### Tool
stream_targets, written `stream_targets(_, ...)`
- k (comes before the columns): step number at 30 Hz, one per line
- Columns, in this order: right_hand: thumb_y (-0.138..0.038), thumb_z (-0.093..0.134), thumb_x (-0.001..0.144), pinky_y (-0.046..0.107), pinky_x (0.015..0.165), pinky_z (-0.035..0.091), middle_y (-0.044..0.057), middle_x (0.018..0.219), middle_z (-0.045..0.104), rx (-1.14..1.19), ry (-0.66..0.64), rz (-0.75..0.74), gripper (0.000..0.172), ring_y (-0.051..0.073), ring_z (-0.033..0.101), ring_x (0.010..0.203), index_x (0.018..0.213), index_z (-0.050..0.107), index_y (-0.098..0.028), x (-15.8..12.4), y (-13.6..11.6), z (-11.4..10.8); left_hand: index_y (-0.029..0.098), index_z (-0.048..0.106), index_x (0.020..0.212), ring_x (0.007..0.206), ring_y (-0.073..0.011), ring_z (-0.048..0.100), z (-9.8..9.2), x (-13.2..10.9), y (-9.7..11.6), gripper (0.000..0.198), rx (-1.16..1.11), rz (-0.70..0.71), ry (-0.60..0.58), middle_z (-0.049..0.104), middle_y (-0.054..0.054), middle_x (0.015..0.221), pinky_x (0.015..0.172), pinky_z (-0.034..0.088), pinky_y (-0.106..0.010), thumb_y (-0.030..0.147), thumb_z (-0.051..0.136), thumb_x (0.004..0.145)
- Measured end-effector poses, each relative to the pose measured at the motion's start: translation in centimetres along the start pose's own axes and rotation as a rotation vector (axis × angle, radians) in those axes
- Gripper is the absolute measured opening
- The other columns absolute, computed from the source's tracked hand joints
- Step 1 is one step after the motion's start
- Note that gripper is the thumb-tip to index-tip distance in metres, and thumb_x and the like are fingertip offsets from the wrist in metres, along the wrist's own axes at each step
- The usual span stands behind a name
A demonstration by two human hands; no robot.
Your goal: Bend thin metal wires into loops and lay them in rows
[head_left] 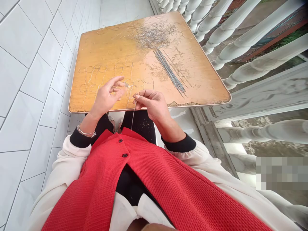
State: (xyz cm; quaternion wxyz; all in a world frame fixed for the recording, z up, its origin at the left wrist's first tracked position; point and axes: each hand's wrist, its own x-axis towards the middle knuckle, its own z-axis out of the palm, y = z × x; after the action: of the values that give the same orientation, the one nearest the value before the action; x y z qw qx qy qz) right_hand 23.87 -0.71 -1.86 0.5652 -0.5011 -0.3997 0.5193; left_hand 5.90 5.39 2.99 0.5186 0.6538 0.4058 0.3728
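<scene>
Pinching wire (pixel 133 117) with right hand (pixel 151 104); left hand (pixel 107 96) seemingly curled.

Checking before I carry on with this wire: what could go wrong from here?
The wire pinched in the right hand hangs past the table edge and could snag on the black trousers. The left hand could knock the nearby wire loops out of line. The loose tangle could catch the straight bundle.

The bare left hand (pixel 107 95), raised left of centre, has its fingers loosely curled and slightly spread. The bare right hand (pixel 151 104), just beside it, tips downward with thumb and forefinger pinched together. The left forearm (pixel 88 126) and right forearm (pixel 172 128) angle inward toward the frame's centre.
</scene>
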Motion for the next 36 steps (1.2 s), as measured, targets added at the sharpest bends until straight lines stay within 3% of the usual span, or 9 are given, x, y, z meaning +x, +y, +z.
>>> stream_targets(4,-0.036,0.081,0.075,0.021,0.046,0.046,0.0,0.061,0.066,-0.033,-0.066,0.019,0.028,0.007,0.054,0.044,0.065,0.064,-0.017,-0.1,-0.7,0.1,0.028,0.077,0.111,0.113,-0.0236,0.072,-1.0,0.7,0.7,0.059,0.013,0.073,-0.282,0.072,-0.006,0.13,0.076,0.06,-0.022,0.006,0.089,0.058)
stream_targets(7,-0.037,0.082,0.072,0.021,0.046,0.045,-0.001,0.056,0.063,-0.038,-0.108,0.018,0.029,0.007,0.052,0.043,0.062,0.063,-0.017,-0.2,-1.0,0.2,0.026,0.076,0.116,0.114,-0.0243,0.072,-1.6,1.6,0.4,0.056,0.09,0.177,-0.459,0.074,-0.007,0.127,0.083,0.062,-0.026,0.012,0.089,0.063)
stream_targets(10,-0.04,0.084,0.07,0.021,0.046,0.045,-0.001,0.055,0.063,-0.039,-0.12,0.025,0.031,0.007,0.053,0.044,0.062,0.064,-0.018,-0.4,-1.2,0.3,0.026,0.074,0.122,0.116,-0.0237,0.071,-1.9,2.1,-0.4,0.05,0.156,0.302,-0.557,0.075,-0.006,0.122,0.091,0.061,-0.031,0.022,0.084,0.073)
stream_targets(15,-0.047,0.085,0.071,0.022,0.047,0.046,0.0,0.062,0.066,0.022,-0.13,0.013,0.034,0.007,0.054,0.046,0.068,0.067,-0.018,-0.7,-1.1,0.1,0.025,0.075,0.119,0.107,-0.0223,0.074,-1.7,2.1,-1.9,0.042,0.092,0.331,-0.499,0.076,-0.006,0.116,0.091,0.062,-0.033,0.026,0.082,0.078)
stream_targets(20,-0.044,0.085,0.072,0.023,0.049,0.047,0.0,0.062,0.065,0.022,-0.149,0.017,0.031,0.008,0.055,0.048,0.074,0.071,-0.017,-0.8,-0.8,0.0,0.028,0.073,0.125,0.113,-0.0256,0.072,-1.5,1.9,-2.4,0.058,0.038,0.259,-0.419,0.074,-0.006,0.121,0.087,0.064,-0.033,0.025,0.088,0.069)
stream_targets(27,-0.037,0.082,0.074,0.022,0.048,0.044,-0.001,0.062,0.064,0.008,-0.133,0.015,0.024,0.008,0.054,0.047,0.081,0.073,-0.016,-0.6,-0.6,0.0,0.027,0.071,0.13,0.114,-0.026,0.073,-2.4,1.9,-1.2,0.069,0.087,0.239,-0.567,0.074,-0.008,0.122,0.084,0.064,-0.029,0.028,0.092,0.064)
stream_targets(31,-0.033,0.08,0.076,0.022,0.048,0.043,-0.001,0.061,0.063,-0.029,-0.115,-0.012,0.02,0.007,0.053,0.047,0.08,0.073,-0.015,-0.8,-0.8,0.1,0.025,0.073,0.125,0.111,-0.0256,0.074,-2.5,1.7,-0.5,0.057,0.044,0.169,-0.562,0.076,-0.009,0.118,0.081,0.066,-0.029,0.03,0.089,0.07)
stream_targets(36,-0.028,0.077,0.076,0.023,0.049,0.043,-0.002,0.059,0.061,-0.056,-0.103,-0.026,0.015,0.007,0.051,0.047,0.075,0.07,-0.015,-1.0,-1.1,0.3,0.022,0.076,0.119,0.108,-0.0275,0.075,-2.3,1.4,-0.4,0.058,0.011,0.138,-0.545,0.077,-0.009,0.114,0.084,0.067,-0.034,0.028,0.093,0.064)
